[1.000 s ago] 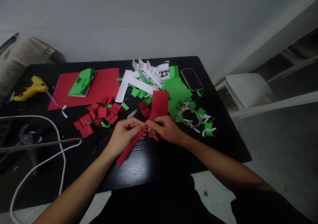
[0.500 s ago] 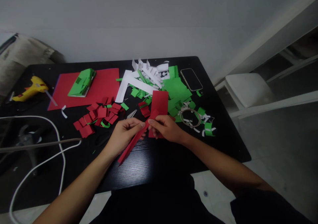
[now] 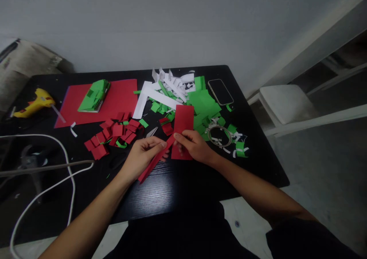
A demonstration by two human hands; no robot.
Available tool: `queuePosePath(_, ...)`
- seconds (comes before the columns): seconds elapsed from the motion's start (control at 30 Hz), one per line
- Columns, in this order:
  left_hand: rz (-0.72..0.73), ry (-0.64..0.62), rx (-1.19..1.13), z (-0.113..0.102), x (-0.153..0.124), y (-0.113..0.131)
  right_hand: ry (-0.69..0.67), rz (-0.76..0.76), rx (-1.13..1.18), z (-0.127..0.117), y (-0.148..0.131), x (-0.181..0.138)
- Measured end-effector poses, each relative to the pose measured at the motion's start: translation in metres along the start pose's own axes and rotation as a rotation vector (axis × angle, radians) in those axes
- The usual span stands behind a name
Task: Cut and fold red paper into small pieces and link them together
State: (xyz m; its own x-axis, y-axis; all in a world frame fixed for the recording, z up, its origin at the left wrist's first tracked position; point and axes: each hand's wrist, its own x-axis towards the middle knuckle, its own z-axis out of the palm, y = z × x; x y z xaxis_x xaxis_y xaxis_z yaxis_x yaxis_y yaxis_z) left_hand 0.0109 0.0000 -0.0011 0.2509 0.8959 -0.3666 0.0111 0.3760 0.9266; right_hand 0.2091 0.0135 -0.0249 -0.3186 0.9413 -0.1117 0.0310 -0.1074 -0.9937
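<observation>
Between both hands runs a narrow folded strip of red paper (image 3: 151, 167), slanting from lower left to upper right above the table. My left hand (image 3: 145, 153) pinches its middle between thumb and fingers. At the upper end, my right hand (image 3: 193, 146) grips it with the thumb on top. Under and behind the right hand lies a wider flat red paper piece (image 3: 184, 117). A pile of small folded red paper pieces (image 3: 117, 131) is to the left of my left hand. The grey blades of scissors (image 3: 151, 132) show just beyond that hand.
The black table (image 3: 200, 186) carries green paper scraps (image 3: 203, 102), white paper strips (image 3: 163, 98), a tape ring (image 3: 219, 136) and a phone (image 3: 220, 92). A yellow glue gun (image 3: 38, 102) and a red sheet (image 3: 120, 98) bearing a green paper stack (image 3: 94, 95) lie left. White cable (image 3: 73, 178) loops nearby.
The red strip's lower end has shifted slightly up and right. My right hand has moved a little to the right along with the strip's upper end; the left hand stays nearly still.
</observation>
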Motion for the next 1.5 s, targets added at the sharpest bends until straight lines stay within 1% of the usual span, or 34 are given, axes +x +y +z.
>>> queuePosePath(0.17,0.003,0.030,0.000,0.002,0.000,0.003,0.059,-0.017,-0.035,0.002,0.000,-0.001)
queuePosePath(0.4,0.039,0.043,0.021,0.003,-0.001,0.002,0.005,0.005,-0.015,0.007,-0.004,-0.004)
queuePosePath(0.57,0.056,0.035,0.063,0.002,-0.001,-0.001,-0.021,-0.018,-0.053,0.005,-0.004,-0.004)
queuePosePath(0.7,0.078,0.023,0.076,0.002,-0.001,-0.001,-0.022,-0.046,-0.105,0.003,-0.006,-0.005)
queuePosePath(0.77,0.072,0.020,0.078,0.002,-0.001,0.001,-0.002,-0.054,-0.115,0.002,-0.005,-0.004)
queuePosePath(0.93,0.060,0.041,0.074,0.002,-0.001,0.001,0.088,-0.050,-0.041,0.002,-0.005,-0.002)
queuePosePath(1.13,0.136,0.048,0.143,0.002,-0.003,-0.004,0.054,0.028,0.112,0.009,-0.003,-0.002)
queuePosePath(1.3,0.196,0.058,0.172,0.005,-0.003,-0.007,0.042,0.086,0.172,0.010,-0.002,-0.001)
queuePosePath(1.5,0.188,0.071,0.195,0.004,-0.002,-0.008,0.123,0.052,0.177,0.005,-0.006,0.000)
